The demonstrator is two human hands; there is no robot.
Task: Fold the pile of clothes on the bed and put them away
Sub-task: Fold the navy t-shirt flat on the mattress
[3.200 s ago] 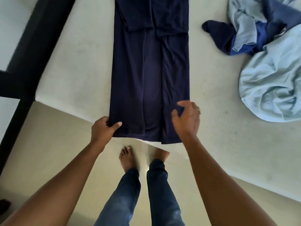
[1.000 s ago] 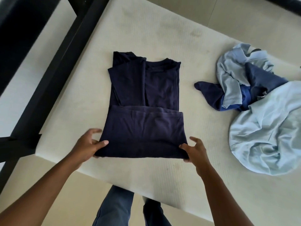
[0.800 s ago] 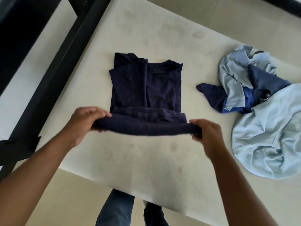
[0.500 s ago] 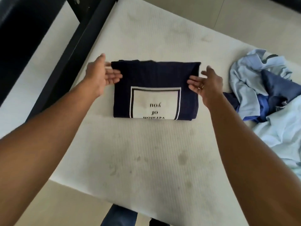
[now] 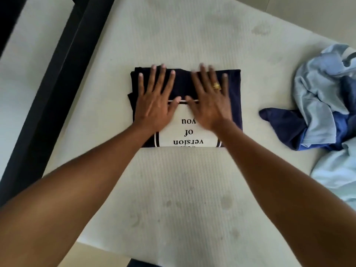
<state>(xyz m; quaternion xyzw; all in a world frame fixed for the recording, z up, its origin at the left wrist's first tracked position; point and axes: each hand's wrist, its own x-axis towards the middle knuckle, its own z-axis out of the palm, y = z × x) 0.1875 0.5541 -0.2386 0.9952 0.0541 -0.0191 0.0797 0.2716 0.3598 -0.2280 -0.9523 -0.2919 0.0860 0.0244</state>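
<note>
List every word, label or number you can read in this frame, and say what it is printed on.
"you": white panel on the folded navy T-shirt, upside down to the camera; the right hand borders it and may hide more.
"of": same panel.
"version": same panel.
One more line at the near fold: cut off, unreadable.
Nothing else shows text.

A bedroom in a home: a bare, stained mattress (image 5: 192, 189) on a black bed frame (image 5: 63, 74), pale tiled floor (image 5: 308, 12) beyond its far edge, loose clothes (image 5: 325, 89) heaped at its right edge.
</note>
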